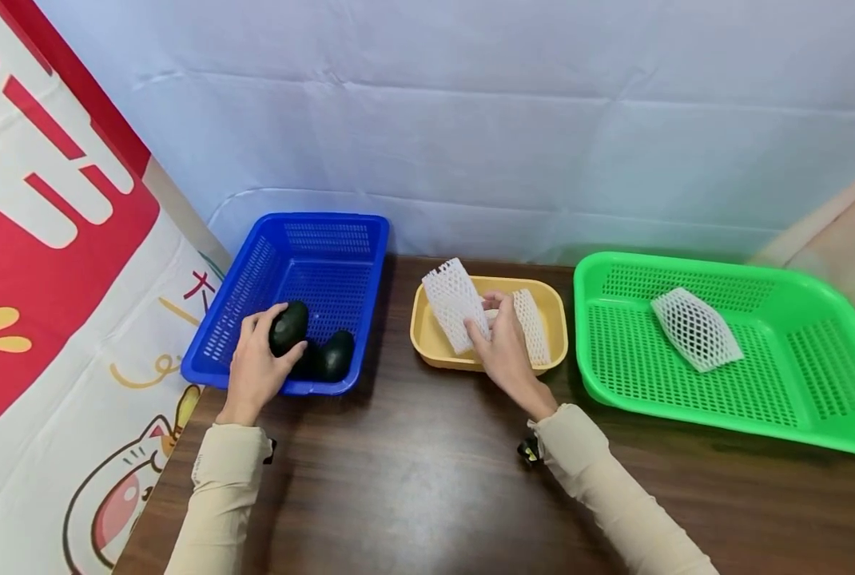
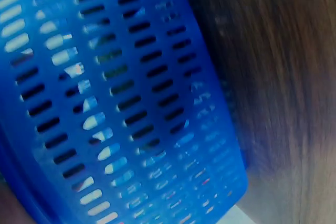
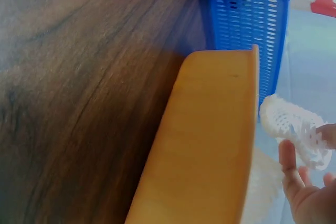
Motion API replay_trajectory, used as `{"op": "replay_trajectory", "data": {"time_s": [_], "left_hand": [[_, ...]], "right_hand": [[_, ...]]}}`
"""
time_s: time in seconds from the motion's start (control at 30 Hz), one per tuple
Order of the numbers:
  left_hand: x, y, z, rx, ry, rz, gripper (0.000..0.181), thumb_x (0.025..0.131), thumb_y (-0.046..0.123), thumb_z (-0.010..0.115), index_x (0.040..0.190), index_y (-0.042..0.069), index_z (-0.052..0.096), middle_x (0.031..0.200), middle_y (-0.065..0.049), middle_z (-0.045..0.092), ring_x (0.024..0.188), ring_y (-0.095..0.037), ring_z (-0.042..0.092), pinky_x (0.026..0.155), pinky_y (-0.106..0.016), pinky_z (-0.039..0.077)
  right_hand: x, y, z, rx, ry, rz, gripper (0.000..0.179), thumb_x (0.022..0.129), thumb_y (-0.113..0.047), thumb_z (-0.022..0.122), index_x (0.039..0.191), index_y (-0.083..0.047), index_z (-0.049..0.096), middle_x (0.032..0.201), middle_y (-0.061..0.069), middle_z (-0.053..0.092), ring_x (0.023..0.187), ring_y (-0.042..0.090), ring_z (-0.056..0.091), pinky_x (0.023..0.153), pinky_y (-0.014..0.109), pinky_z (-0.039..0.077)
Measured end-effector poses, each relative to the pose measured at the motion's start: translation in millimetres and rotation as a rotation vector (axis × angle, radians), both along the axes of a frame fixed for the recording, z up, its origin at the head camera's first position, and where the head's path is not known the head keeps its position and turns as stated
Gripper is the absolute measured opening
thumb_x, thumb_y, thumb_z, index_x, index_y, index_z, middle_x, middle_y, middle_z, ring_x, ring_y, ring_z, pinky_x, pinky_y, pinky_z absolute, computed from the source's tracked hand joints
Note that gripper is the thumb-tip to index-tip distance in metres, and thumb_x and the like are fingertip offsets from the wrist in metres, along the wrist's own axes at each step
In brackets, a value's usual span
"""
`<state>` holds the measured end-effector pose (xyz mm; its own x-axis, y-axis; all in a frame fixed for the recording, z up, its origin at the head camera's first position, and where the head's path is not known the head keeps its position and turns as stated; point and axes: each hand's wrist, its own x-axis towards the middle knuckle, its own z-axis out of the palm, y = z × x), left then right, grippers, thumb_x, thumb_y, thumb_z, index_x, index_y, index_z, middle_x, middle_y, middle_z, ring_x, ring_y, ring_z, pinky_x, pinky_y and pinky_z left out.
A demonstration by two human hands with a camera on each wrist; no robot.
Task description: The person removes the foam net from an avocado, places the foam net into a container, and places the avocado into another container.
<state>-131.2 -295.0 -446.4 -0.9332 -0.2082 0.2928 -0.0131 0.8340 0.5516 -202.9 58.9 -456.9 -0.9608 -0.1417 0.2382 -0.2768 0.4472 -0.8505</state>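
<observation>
At the near end of the blue basket [image 1: 375, 311], my left hand [image 1: 255, 369] grips a dark green avocado [image 1: 288, 329] between thumb and fingers. Another avocado [image 1: 337, 356] lies beside it in the basket, and one partly hidden dark shape shows under my thumb. Over the yellow basin [image 1: 435, 363], my right hand [image 1: 503, 350] pinches a white foam net sleeve [image 1: 456, 303], tilted above the rim. More white netting [image 1: 531, 323] lies in the basin's right part. The left wrist view has mostly the basket's slotted wall [image 2: 126, 87], so that grip is hidden there.
A large green basket [image 1: 586, 343] stands to the right, with one white foam net sleeve [image 1: 697, 329] inside. The brown wooden table [image 1: 399, 479] runs in front of all three containers. A pale cloth backdrop [image 1: 471, 144] hangs close behind, with a printed cloth at left.
</observation>
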Motion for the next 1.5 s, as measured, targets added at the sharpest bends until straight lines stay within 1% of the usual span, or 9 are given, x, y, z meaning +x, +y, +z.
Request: {"op": "replay_trajectory", "data": {"time_s": [0.23,0.3,0.47,0.63,0.7,0.87,1.0,1.23,1.5], "left_hand": [[-3.9,-18.4,5.6,-0.085,-0.073,0.095,0.065,0.086,0.021,0.077,0.143,0.011,0.049,0.138,-0.030,0.050,0.121,-0.052,0.049,0.096,-0.068,0.039],[-5.7,-22.5,5.7,-0.085,-0.096,0.131,0.065,0.086,0.020,0.076,0.143,0.009,0.048,0.138,-0.032,0.049,0.121,-0.053,0.047,0.098,-0.067,0.038],[-8.9,-24.2,4.6,-0.067,-0.177,0.211,0.064,0.088,0.020,0.070,0.146,0.011,0.044,0.143,-0.033,0.043,0.124,-0.054,0.041,0.101,-0.065,0.032],[-12.7,-20.7,7.0,-0.090,-0.222,0.239,0.064,0.088,0.020,0.065,0.147,0.010,0.041,0.144,-0.034,0.039,0.126,-0.055,0.037,0.102,-0.065,0.029],[-13.6,-19.3,8.2,-0.100,-0.241,0.247,0.065,0.088,0.019,0.065,0.147,0.008,0.040,0.144,-0.035,0.038,0.125,-0.056,0.037,0.102,-0.065,0.029],[-14.0,-19.1,8.8,-0.123,-0.326,0.260,0.065,0.087,0.020,0.066,0.145,0.007,0.039,0.141,-0.037,0.039,0.121,-0.057,0.039,0.102,-0.065,0.030],[-12.6,-20.0,9.1,-0.131,-0.373,0.268,0.065,0.088,0.021,0.065,0.145,0.006,0.038,0.138,-0.037,0.041,0.118,-0.057,0.040,0.100,-0.065,0.032],[-11.7,-19.8,10.5,-0.125,-0.426,0.264,0.068,0.091,0.026,0.062,0.148,0.004,0.033,0.136,-0.038,0.040,0.118,-0.057,0.039,0.099,-0.066,0.033],[-12.5,-21.5,10.2,-0.140,-0.470,0.240,0.064,0.093,0.031,0.058,0.146,0.001,0.038,0.138,-0.038,0.040,0.121,-0.057,0.039,0.100,-0.067,0.034]], "right_hand": [[-0.8,-7.9,-12.2,0.111,0.108,0.036,0.032,0.093,-0.010,0.067,0.120,-0.001,0.052,0.118,0.019,0.058,0.100,0.031,0.058,0.087,0.043,0.049],[-1.9,-8.1,-13.1,0.140,0.120,0.039,0.026,0.093,-0.012,0.067,0.115,-0.003,0.056,0.116,0.017,0.059,0.097,0.030,0.059,0.085,0.042,0.050],[-3.7,-6.8,-14.6,0.217,0.064,0.048,0.028,0.095,-0.023,0.068,0.116,-0.005,0.063,0.117,0.015,0.058,0.087,0.028,0.058,0.078,0.041,0.050],[-5.6,-4.5,-15.3,0.319,0.009,0.061,0.041,0.095,-0.031,0.066,0.125,-0.003,0.064,0.126,0.018,0.056,0.103,0.033,0.062,0.090,0.049,0.051],[-6.0,-4.4,-15.7,0.353,-0.009,0.073,0.042,0.096,-0.033,0.065,0.127,-0.004,0.064,0.127,0.017,0.057,0.105,0.033,0.062,0.089,0.050,0.051],[-4.1,-6.1,-18.1,0.410,-0.050,0.177,0.043,0.099,-0.037,0.059,0.131,-0.009,0.064,0.130,0.014,0.063,0.098,0.026,0.067,0.082,0.046,0.055],[-1.0,-6.1,-21.5,0.456,-0.061,0.228,0.044,0.101,-0.040,0.055,0.134,-0.012,0.063,0.131,0.013,0.065,0.103,0.027,0.068,0.085,0.048,0.055],[-1.0,-1.1,-18.8,0.400,0.005,0.214,0.039,0.102,-0.036,0.054,0.131,-0.012,0.065,0.130,0.012,0.066,0.094,0.024,0.071,0.082,0.044,0.056],[2.6,8.5,-11.6,0.245,0.164,0.140,0.027,0.100,-0.022,0.059,0.121,-0.008,0.069,0.119,0.011,0.070,0.082,0.022,0.071,0.074,0.039,0.059]]}}
